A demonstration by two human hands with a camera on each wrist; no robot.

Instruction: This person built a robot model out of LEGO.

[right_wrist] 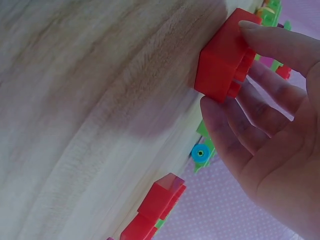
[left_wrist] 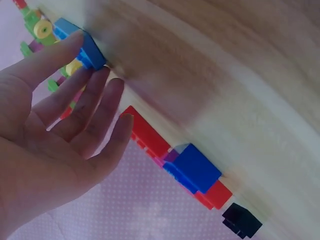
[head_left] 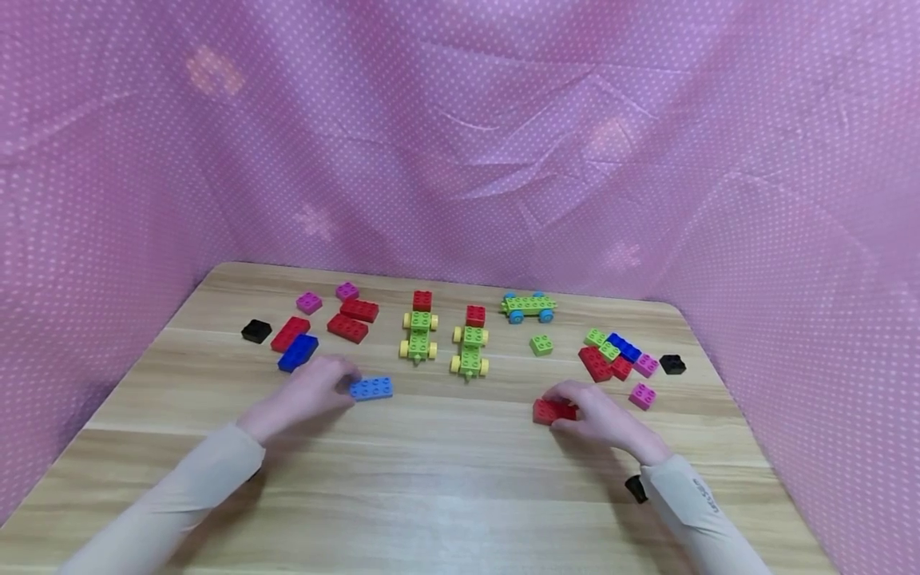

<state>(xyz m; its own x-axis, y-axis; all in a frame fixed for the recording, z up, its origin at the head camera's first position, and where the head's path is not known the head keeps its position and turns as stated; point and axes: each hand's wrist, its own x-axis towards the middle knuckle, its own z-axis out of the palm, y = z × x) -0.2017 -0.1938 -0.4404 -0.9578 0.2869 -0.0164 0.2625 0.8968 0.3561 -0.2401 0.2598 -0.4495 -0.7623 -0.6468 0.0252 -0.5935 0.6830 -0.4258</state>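
My left hand (head_left: 311, 393) pinches the left end of a light blue eight-stud building brick (head_left: 372, 389), thumb on the near side and fingers behind. The left wrist view shows the thumb tip against this blue brick (left_wrist: 91, 50), with the other fingers spread loosely. On the right, my right hand (head_left: 595, 414) grips a red building brick (head_left: 549, 411) at its right end. Seen from the right wrist, the thumb lies on one long side of the red brick (right_wrist: 220, 65) and the fingers reach round its studded side. Both bricks are low over the wooden table (head_left: 460, 479).
Two green wheeled bases (head_left: 419, 335) with yellow wheels stand mid-table, red bricks behind them. A green base with blue wheels (head_left: 529, 305) is farther back. Loose bricks lie at left, including a dark blue brick (head_left: 298, 352), and at right, including a black brick (head_left: 672, 364). A pink curtain (head_left: 460, 144) surrounds the table.
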